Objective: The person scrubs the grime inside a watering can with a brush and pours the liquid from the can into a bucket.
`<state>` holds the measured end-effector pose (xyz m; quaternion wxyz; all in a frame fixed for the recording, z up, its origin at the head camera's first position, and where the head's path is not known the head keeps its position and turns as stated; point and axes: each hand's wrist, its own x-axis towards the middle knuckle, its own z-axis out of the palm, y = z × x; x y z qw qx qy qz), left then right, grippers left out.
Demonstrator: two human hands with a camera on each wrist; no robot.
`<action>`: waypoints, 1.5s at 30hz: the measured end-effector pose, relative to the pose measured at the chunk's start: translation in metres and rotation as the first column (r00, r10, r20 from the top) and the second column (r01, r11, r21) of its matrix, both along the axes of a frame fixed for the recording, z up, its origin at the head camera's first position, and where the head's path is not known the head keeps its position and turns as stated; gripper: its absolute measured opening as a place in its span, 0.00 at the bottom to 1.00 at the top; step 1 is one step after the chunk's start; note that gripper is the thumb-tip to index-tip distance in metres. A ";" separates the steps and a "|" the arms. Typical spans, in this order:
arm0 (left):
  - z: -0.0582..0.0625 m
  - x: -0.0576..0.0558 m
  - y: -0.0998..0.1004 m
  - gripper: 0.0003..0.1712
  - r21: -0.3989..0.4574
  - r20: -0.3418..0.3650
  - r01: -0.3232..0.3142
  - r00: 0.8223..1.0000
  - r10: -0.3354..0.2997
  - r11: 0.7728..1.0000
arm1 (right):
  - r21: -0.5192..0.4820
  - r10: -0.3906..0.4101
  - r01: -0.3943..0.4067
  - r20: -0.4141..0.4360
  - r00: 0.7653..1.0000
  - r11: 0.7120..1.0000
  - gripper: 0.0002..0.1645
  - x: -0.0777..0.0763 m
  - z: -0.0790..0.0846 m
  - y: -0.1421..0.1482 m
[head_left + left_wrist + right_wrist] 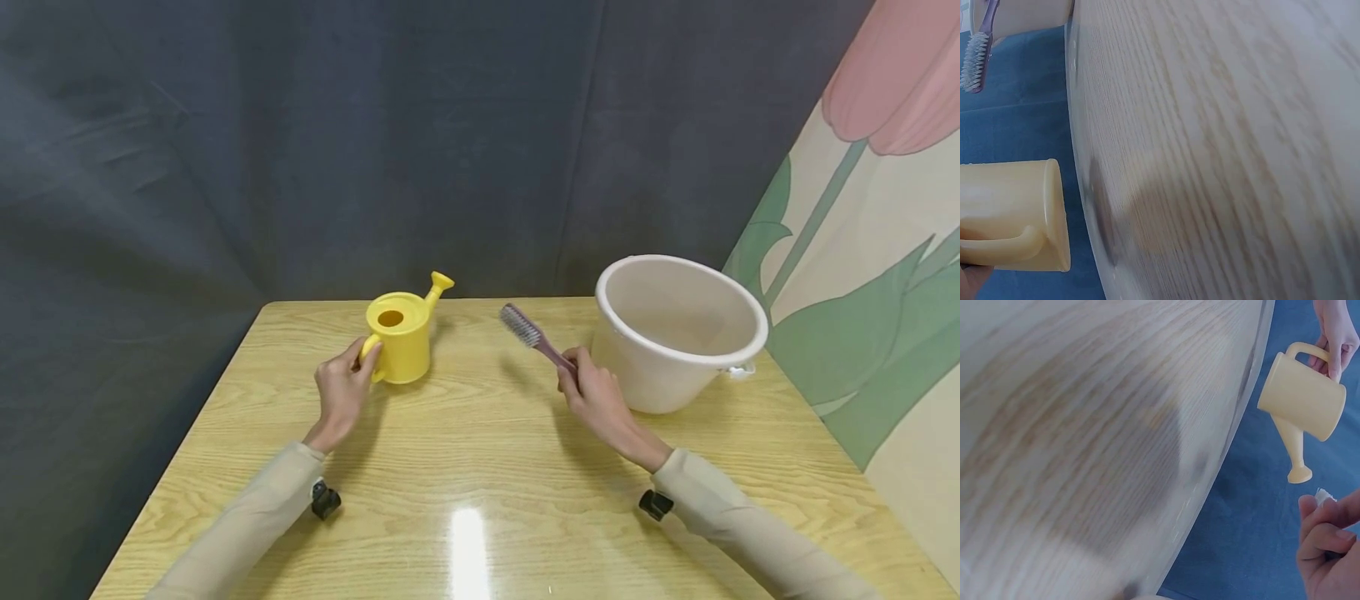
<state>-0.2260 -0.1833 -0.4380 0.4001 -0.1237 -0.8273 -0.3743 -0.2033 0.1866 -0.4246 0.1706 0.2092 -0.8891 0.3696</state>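
Note:
My left hand (343,392) grips the handle of a yellow toy watering can (408,352), whose spout points to the back right. In the left wrist view a gap shows between the base of the can (1016,200) and the wooden table (1210,125), so it is held up off the top. My right hand (600,402) holds a purple brush (551,352) by its handle, in front of the bucket. Its white-bristled head (975,62) points up and to the left. In the right wrist view, curled fingers hide most of the brush.
A large off-white bucket (648,387) stands at the back right of the table, close beside my right hand. Dark blue cloth (420,150) hangs behind the table. At the right is a wall panel with painted tulips (870,333).

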 end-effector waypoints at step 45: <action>-0.010 -0.015 0.044 0.06 -0.068 -0.029 0.106 0.994 -0.108 0.992 | 0.038 -0.040 0.042 -0.036 0.999 0.998 0.06 0.003 0.006 -0.003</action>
